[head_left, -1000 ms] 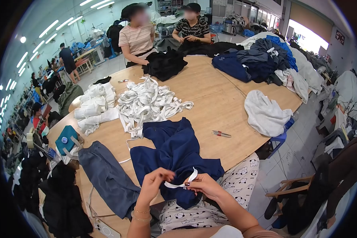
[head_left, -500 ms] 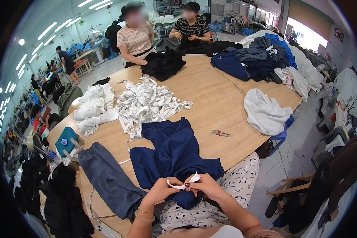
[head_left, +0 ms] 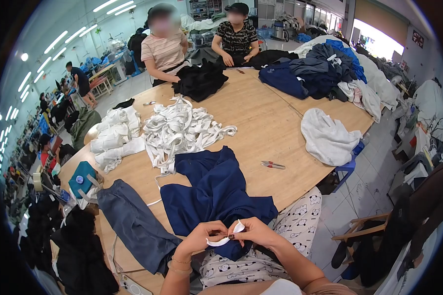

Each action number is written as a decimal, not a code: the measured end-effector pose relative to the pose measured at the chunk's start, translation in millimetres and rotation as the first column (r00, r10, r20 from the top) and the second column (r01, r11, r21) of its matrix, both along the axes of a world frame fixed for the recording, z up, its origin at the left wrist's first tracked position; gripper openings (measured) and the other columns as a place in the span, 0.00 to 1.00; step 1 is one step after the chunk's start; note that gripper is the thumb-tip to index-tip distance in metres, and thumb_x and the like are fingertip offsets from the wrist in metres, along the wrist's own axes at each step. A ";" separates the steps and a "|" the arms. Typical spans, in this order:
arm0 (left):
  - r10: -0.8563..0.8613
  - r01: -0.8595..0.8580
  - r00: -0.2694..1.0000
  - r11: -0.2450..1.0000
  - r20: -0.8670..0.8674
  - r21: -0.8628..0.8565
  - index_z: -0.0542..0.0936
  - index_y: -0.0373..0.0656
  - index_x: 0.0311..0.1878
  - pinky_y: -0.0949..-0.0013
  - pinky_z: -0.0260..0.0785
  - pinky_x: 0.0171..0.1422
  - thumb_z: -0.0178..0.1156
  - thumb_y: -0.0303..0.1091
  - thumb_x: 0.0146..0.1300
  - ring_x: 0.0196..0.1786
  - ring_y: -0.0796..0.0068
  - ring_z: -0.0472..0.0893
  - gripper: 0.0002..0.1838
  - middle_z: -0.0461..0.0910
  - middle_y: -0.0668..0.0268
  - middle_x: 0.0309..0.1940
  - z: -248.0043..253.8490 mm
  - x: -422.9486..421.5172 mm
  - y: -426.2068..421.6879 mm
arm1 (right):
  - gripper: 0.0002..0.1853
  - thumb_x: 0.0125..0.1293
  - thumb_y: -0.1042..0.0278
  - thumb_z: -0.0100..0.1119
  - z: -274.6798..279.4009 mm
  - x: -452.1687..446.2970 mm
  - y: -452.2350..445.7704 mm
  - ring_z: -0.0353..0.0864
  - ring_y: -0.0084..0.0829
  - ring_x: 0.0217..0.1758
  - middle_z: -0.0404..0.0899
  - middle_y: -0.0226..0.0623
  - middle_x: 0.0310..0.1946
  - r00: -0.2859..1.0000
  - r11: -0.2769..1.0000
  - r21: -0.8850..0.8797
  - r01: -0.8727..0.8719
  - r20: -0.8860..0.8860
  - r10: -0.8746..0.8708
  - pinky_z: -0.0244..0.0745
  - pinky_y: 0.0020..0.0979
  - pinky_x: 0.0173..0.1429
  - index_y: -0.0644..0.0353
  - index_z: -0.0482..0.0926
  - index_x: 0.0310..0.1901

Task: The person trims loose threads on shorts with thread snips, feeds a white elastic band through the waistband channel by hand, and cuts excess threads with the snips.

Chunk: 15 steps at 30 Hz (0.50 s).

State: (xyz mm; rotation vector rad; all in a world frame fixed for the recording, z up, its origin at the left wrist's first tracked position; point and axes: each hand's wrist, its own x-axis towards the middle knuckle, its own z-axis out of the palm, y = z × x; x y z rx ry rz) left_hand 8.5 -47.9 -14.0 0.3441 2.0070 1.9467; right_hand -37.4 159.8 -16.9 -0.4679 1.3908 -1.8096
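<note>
Tiled workroom floor (head_left: 368,184) runs around a broad wooden table (head_left: 263,130), as observed from where I stand. On the table: a mixed heap of dark clothes (head_left: 325,71) at the far right, then a tangled heap of white bands (head_left: 182,130). Navy garment (head_left: 204,182) spreads rumpled at the near edge, one part hanging below the hands; grey garment (head_left: 133,223) lies to its left. Left hand (head_left: 206,235): fingers curled in, closed on a white strip, fingertips partly hidden. Right hand (head_left: 253,231): thumb and finger pinched on the same strip, the two hands touching or nearly so. Small snips (head_left: 272,165) rest apart to the right. White strip (head_left: 218,242): located between the hands, just above the hanging navy cloth; whether joined to it, cannot tell. Handling, judged: light, soft, pliant, liable to twist, not fragile; best held in a pinch near each end, edges kept flat. Appearance: plain white, narrow, curved below the left hand, one end standing up by the right thumb.
</note>
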 end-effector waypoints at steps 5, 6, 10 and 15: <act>0.027 -0.027 0.999 0.999 -0.040 -0.024 0.78 0.32 0.38 0.78 0.66 0.40 0.61 0.24 0.58 0.34 0.82 0.73 0.06 0.75 0.68 0.32 -2.1 0.2 5.8 | 0.03 0.60 0.76 0.58 9.9 0.2 0.3 0.73 0.17 0.23 0.76 0.29 0.25 0.988 0.989 0.146 0.001 -0.153 0.021 0.70 0.20 0.28 0.63 0.77 0.36; 0.028 -0.031 0.997 0.998 -0.066 -0.046 0.78 0.33 0.38 0.78 0.65 0.39 0.61 0.24 0.58 0.34 0.82 0.73 0.06 0.75 0.69 0.32 -2.4 -0.3 6.3 | 0.03 0.60 0.76 0.58 11.8 1.6 -0.5 0.73 0.17 0.23 0.76 0.29 0.25 0.988 0.989 0.145 0.004 -0.154 0.018 0.70 0.20 0.28 0.63 0.77 0.36; 0.088 -0.084 0.996 0.991 0.035 -0.101 0.78 0.34 0.38 0.78 0.64 0.38 0.60 0.22 0.57 0.32 0.83 0.71 0.06 0.75 0.70 0.31 -3.7 1.0 5.5 | 0.06 0.56 0.76 0.59 11.9 5.4 -3.6 0.73 0.18 0.23 0.76 0.32 0.25 0.955 0.968 0.214 0.133 -0.287 -0.068 0.72 0.22 0.26 0.63 0.74 0.36; 0.075 -0.093 0.993 0.975 -0.096 -0.201 0.76 0.34 0.37 0.76 0.62 0.34 0.58 0.21 0.56 0.29 0.83 0.68 0.05 0.71 0.68 0.29 -0.1 -1.2 10.2 | 0.08 0.53 0.75 0.59 5.3 6.5 -8.0 0.76 0.20 0.22 0.77 0.35 0.26 0.942 0.924 0.316 0.214 -0.319 -0.109 0.72 0.23 0.24 0.64 0.74 0.36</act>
